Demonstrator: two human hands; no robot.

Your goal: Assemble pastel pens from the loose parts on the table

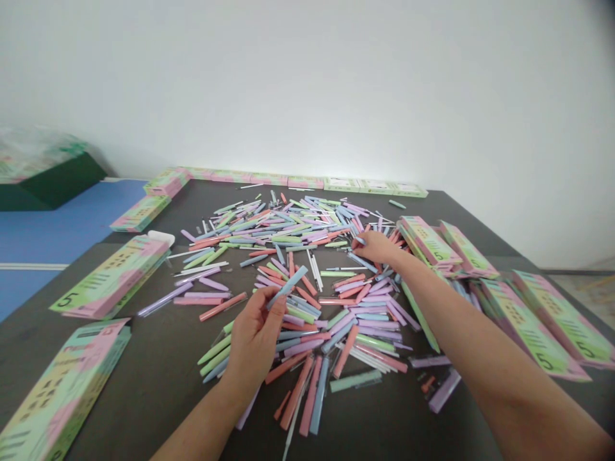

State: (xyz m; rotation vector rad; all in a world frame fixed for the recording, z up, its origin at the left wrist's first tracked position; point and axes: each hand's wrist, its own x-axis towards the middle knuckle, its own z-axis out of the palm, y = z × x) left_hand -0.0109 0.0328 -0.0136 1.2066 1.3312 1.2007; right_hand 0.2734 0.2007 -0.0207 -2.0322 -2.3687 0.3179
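Observation:
A large heap of pastel pens (307,282) in pink, green, blue, lilac and coral covers the middle of the dark table (144,397). Many lie in clear plastic sleeves. My left hand (254,339) is at the near side of the heap, with a light blue pen (288,287) gripped in its fingers. My right hand (377,248) reaches across to the far right of the heap. Its fingertips press among the pens, and I cannot tell whether they hold one.
Green and pink boxes marked 5 (113,276) stand in stacks on both sides of the table. A row of flat boxes (307,182) lines the far edge. A blue surface (62,224) lies beyond the left edge, and a white wall rises behind.

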